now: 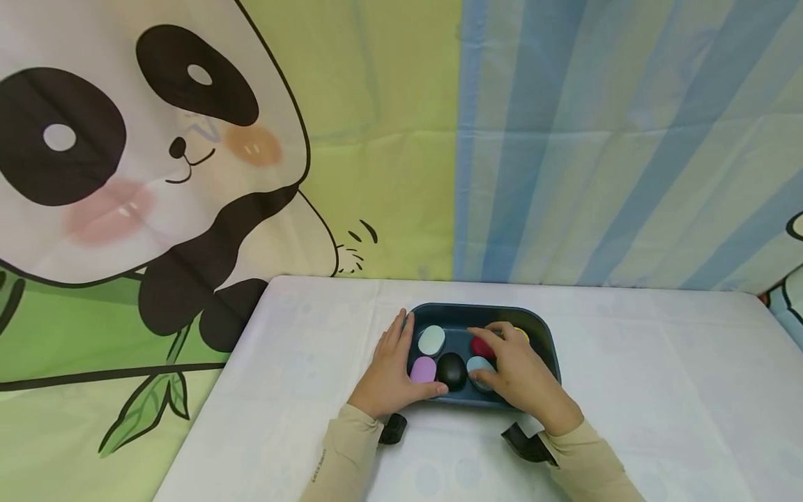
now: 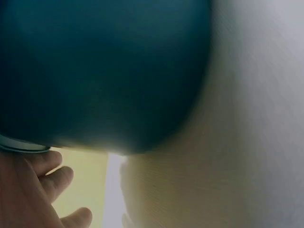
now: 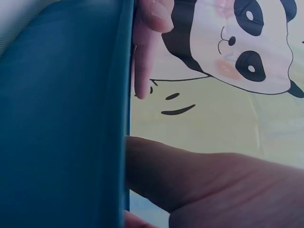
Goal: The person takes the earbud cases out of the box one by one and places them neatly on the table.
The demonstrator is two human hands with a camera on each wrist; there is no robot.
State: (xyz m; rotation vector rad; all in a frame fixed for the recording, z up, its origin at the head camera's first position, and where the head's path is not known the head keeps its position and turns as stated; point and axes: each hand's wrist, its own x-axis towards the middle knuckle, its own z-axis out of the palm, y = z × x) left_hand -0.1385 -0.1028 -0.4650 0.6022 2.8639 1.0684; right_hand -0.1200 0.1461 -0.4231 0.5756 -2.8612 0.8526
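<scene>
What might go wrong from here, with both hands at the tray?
1. In the head view, the right hand partly covers both the red piece and the light blue piece; moving one might nudge the other.
2. The left hand's thumb lies close to the purple piece and black piece, and could shift them.
3. Mostly hidden, the yellow piece might be knocked unnoticed.

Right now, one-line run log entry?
tray: on white table | left hand: at tray's left end | right hand: over red piece, light-blue piece
</scene>
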